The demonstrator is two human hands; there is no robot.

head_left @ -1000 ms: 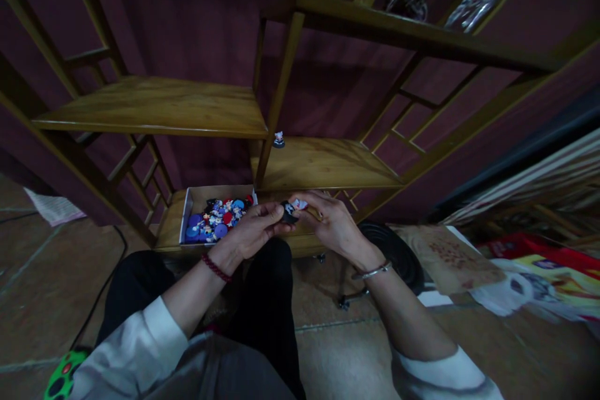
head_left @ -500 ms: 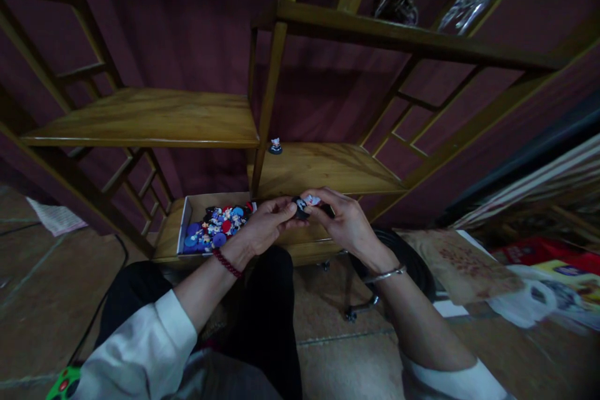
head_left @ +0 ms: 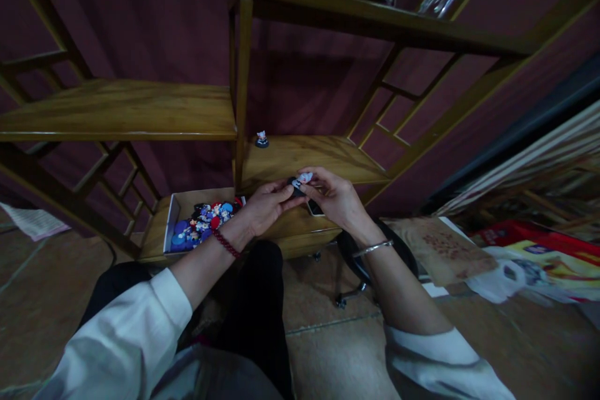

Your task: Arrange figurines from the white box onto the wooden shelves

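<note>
Between my two hands is a small figurine (head_left: 304, 179) with a white head and a dark round base. My left hand (head_left: 268, 205) pinches it at the base, while the fingers of my right hand (head_left: 335, 195) close on its upper part. A similar white-and-black figurine (head_left: 261, 139) stands upright at the left end of the right-hand shelf (head_left: 319, 156). To the left of my left hand, an open cardboard box (head_left: 173, 223) on the lower board holds several jumbled figurines (head_left: 209, 220) in blue, red, white and black.
A wooden post (head_left: 242, 87) divides the shelves, with a higher shelf (head_left: 122, 109) at left. Below my hands lies a phone-like object (head_left: 315, 207), partly hidden. A black wheeled stool (head_left: 398, 250) and plastic bags (head_left: 499, 275) are at right.
The view has shifted, so the shelves sit further left. Both hands still hold the figurine, now slightly higher in view, and the phone-like object shows beneath them.
</note>
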